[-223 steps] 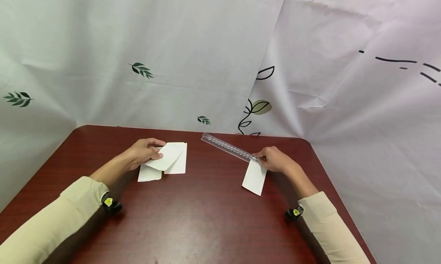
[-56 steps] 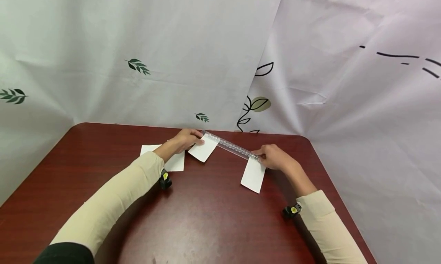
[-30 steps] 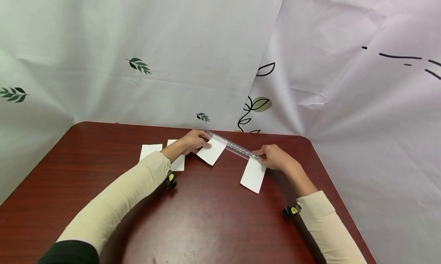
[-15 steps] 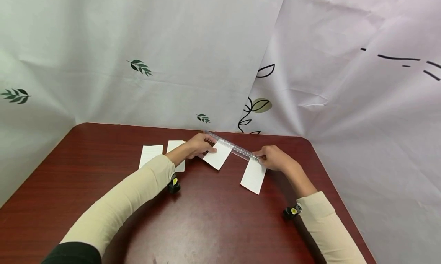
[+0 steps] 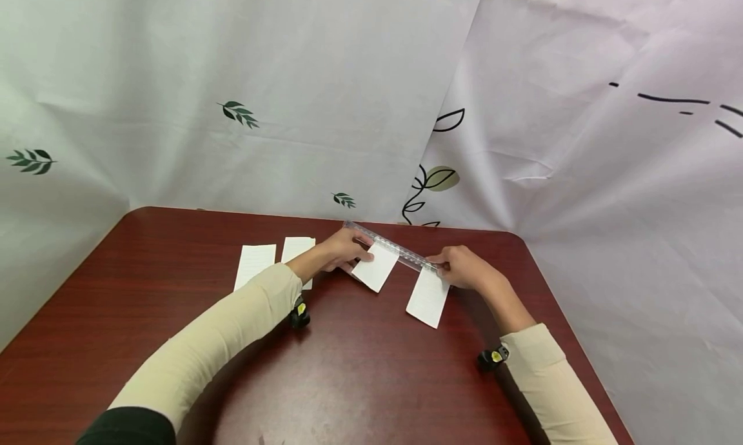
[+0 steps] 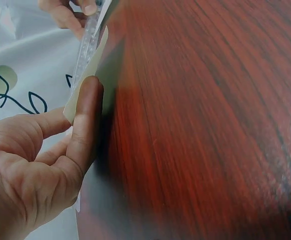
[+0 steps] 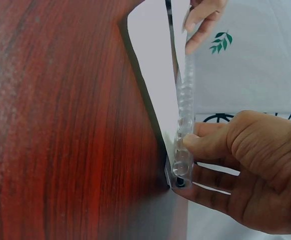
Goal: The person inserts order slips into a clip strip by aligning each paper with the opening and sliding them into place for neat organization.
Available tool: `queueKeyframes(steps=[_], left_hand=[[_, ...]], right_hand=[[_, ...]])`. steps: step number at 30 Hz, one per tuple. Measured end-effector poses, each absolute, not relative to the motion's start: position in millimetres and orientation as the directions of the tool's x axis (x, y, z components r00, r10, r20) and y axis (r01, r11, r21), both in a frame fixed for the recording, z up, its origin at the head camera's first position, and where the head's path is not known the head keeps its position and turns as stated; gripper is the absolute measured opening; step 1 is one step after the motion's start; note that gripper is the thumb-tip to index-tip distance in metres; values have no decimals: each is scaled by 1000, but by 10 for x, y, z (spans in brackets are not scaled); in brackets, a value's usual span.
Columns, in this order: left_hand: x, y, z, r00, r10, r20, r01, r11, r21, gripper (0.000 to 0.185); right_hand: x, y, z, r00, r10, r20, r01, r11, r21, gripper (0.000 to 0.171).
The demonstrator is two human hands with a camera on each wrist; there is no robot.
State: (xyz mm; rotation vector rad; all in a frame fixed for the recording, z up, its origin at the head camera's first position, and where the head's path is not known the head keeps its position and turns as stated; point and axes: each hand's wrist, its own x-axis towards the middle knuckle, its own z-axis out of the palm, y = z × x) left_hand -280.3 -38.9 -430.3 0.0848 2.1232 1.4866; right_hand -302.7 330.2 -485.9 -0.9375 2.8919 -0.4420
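A clear plastic strip with a row of round bumps [image 5: 411, 258] lies slantwise near the back of the table. My right hand [image 5: 461, 266] pinches its right end, thumb on the bumps and fingers behind. Below that hand a white paper card [image 5: 427, 301] slopes down from the strip's end. My left hand [image 5: 342, 249] pinches a second white card [image 5: 380, 271], whose upper edge overlaps the strip left of the first card. In the left wrist view, this card [image 6: 88, 75] stands on edge between thumb and fingers, alongside the strip [image 6: 89, 37].
Two more white cards lie on the table at the left, one card [image 5: 255, 261] partly hidden by my left sleeve and the other card [image 5: 297, 246] by my wrist. A leaf-printed white sheet [image 5: 290, 77] hangs right behind the red-brown table [image 5: 371, 374].
From holding a card over the others at the left, my left hand has come to the strip and slid rightward along it with the card. My right hand stays at the strip's end.
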Motion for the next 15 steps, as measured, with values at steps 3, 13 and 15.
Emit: queueKeyframes(steps=[3, 13, 15], left_hand=[[-2794, -355, -4305, -847, 352, -398, -256, 385, 887, 50], [-2715, -230, -4277, -809, 416, -416, -284, 343, 895, 55], [-2703, -209, -4273, -807, 421, -413, -276, 348, 896, 55]], right_hand=[[-2940, 3273, -4745, -808, -589, 18, -561, 759, -329, 46], [-3096, 3337, -4902, -834, -551, -30, -513, 795, -325, 46], [-3091, 3335, -4897, -834, -551, -30, -511, 792, -333, 46]])
